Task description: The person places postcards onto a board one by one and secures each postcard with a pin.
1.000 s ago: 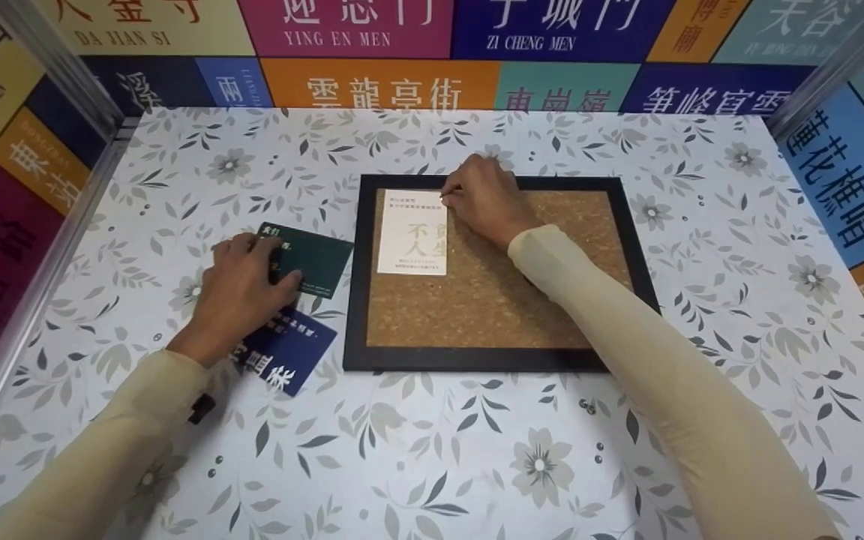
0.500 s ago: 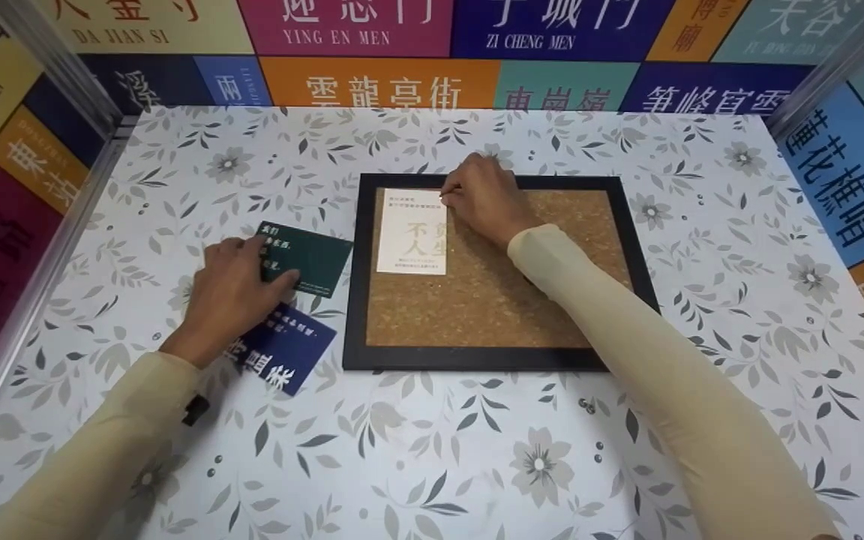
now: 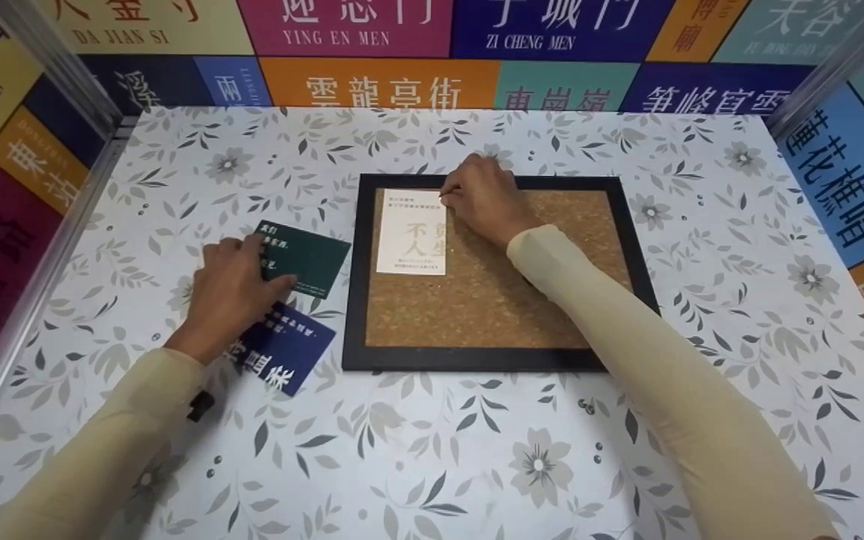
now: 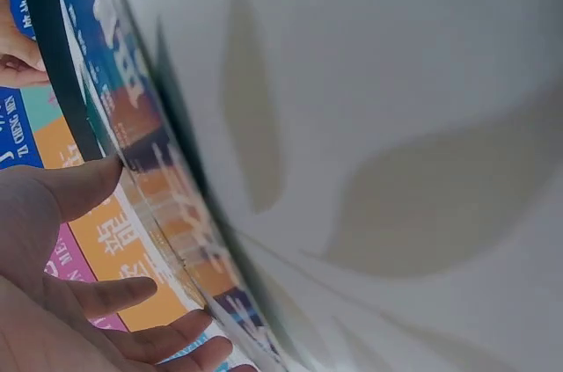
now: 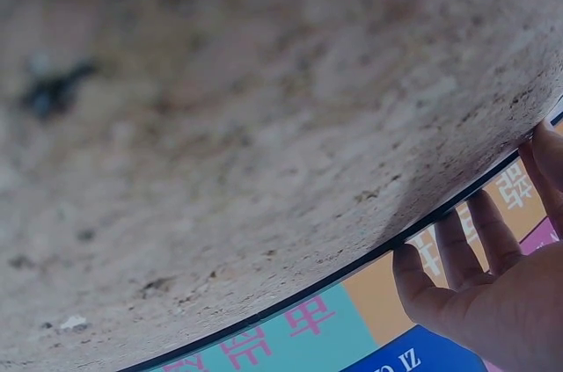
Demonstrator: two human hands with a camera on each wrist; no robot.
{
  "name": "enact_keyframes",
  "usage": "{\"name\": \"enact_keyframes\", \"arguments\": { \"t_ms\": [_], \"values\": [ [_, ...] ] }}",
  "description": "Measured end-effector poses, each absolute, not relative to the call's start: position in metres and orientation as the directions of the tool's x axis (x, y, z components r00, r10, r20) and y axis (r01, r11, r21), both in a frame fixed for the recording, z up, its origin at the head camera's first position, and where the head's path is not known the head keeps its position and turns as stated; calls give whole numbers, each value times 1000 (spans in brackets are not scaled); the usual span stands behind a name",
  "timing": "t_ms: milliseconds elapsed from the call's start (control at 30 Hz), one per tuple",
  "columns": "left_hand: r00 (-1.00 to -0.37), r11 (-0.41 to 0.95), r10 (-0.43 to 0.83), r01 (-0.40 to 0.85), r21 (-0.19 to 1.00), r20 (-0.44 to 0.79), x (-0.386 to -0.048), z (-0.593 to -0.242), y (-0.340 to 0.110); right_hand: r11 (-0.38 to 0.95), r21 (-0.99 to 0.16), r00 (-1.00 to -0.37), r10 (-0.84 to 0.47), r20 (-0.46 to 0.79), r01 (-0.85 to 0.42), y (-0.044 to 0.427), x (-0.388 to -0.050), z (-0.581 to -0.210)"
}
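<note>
A white card [image 3: 411, 232] with pale gold characters lies at the upper left of a black-framed corkboard [image 3: 492, 315]. At that card's upper right corner, my right hand [image 3: 488, 199] pinches a small pin, mostly hidden by the fingertips. In the right wrist view, the right hand [image 5: 501, 288] has its fingers bent near the board's far edge. My left hand [image 3: 229, 296] rests by a green card [image 3: 308, 259], thumb on its lower part and fingers at its left edge. Spread, loose fingers show on the left hand [image 4: 79, 275] in the left wrist view. A blue card [image 3: 293, 352] lies just below.
A white tablecloth with grey flowers and leaves [image 3: 417, 442] covers the table. Small dark shiny bits [image 3: 586, 406] lie in front of the board. Coloured panels with large characters [image 3: 379, 82] stand at the back and both sides.
My left hand has drawn back slightly to the left, with its fingers off the green card's face, so more of its print shows. The right hand stays at the white card's corner.
</note>
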State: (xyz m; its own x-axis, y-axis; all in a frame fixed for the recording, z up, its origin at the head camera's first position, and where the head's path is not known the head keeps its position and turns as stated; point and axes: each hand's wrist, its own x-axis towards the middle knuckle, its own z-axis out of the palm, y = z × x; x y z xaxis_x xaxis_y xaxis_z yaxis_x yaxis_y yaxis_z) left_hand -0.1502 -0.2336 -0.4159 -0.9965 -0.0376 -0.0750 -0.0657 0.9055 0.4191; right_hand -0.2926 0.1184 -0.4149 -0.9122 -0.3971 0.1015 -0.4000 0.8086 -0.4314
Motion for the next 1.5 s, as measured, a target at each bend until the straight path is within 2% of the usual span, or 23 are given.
{"name": "enact_keyframes", "arguments": {
  "t_ms": [567,1200,1500],
  "values": [
    [-968,892,-126,-206,403,-215,-164,-406,-242,816,-422,-913,-397,90,-396,118,-291,-414],
    [-958,886,-176,-255,388,-226,-165,-406,-242,826,-414,-920,-383,85,-382,117,-290,-414],
    [-953,856,-189,-278,437,-236,-162,-407,-246,825,-411,-918,-387,91,-388,118,-290,-413]
  ]
}}
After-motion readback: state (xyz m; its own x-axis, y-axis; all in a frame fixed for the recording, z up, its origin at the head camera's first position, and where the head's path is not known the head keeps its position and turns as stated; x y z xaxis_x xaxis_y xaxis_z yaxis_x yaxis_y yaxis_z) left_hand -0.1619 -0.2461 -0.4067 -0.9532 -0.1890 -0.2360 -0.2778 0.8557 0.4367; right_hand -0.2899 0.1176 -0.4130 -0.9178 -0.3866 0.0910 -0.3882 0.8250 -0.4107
